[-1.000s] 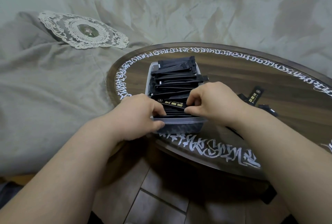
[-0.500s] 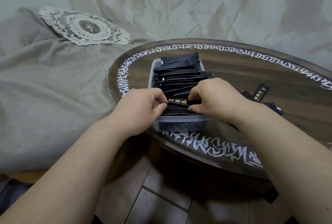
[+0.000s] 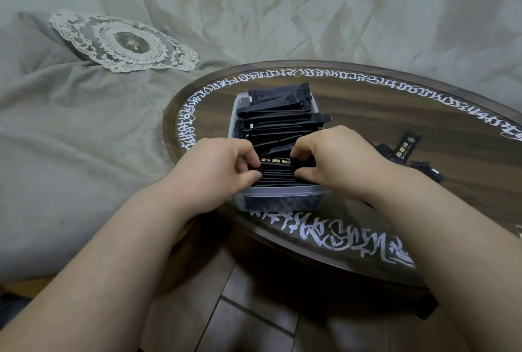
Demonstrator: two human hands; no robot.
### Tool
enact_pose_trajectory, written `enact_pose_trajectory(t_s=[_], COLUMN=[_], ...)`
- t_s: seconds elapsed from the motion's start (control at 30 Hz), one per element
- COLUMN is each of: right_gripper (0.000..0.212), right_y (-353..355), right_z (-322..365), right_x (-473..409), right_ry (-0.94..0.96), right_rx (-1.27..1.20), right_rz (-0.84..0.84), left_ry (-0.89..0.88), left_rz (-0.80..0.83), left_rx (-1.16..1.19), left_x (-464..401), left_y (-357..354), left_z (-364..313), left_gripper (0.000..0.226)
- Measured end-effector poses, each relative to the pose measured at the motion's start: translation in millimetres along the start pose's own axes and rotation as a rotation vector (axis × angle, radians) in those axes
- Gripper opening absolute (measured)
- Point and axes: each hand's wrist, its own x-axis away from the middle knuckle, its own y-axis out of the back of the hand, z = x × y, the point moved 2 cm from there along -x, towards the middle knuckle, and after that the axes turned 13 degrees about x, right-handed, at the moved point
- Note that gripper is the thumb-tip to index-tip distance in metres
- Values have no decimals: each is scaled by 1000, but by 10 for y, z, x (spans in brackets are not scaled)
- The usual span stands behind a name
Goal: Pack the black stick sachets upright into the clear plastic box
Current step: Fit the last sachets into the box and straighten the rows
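A clear plastic box [image 3: 282, 199] stands near the front edge of a round wooden table. It is packed with several black stick sachets [image 3: 278, 118] standing on edge in a row. My left hand [image 3: 219, 169] and my right hand [image 3: 336, 161] both reach into the near end of the box. Between them they pinch the two ends of a gold-printed black sachet [image 3: 278, 162] that lies crosswise on top of the near sachets. Both sets of fingers are curled around it. A few loose sachets [image 3: 406, 148] lie on the table to the right of my right wrist.
The table [image 3: 381, 114] has a band of white script around its rim. Crumpled grey-green fabric [image 3: 84, 139] covers the surface to the left and behind. A lace doily [image 3: 124, 42] lies on it at far left. Wooden floor shows below the table edge.
My left hand left the box's near rim and moved in to pinch the left end of the gold-printed sachet. Both hands have shifted slightly deeper into the box.
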Motion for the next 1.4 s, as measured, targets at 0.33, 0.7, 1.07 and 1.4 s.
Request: enact_pose_trajectory(t_s=[0.33, 0.7, 1.07, 1.4], right_gripper=[21, 16, 25, 44], right_y=[54, 110, 108, 3], right_z=[-45, -217, -279, -181], right_x=[93, 231, 144, -46], right_ry=[-24, -93, -166, -131], right_rx=[-1, -296, -144, 0], right_rz=[-130, -78, -229, -162], left_ry=[-56, -79, -69, -6], left_rz=[-90, 11, 0, -201], left_rx=[24, 37, 71, -71], left_x=[-9, 42, 28, -96], left_y=[30, 47, 37, 14], left_z=[-1, 13, 19, 68], left_gripper=[40, 25, 21, 25])
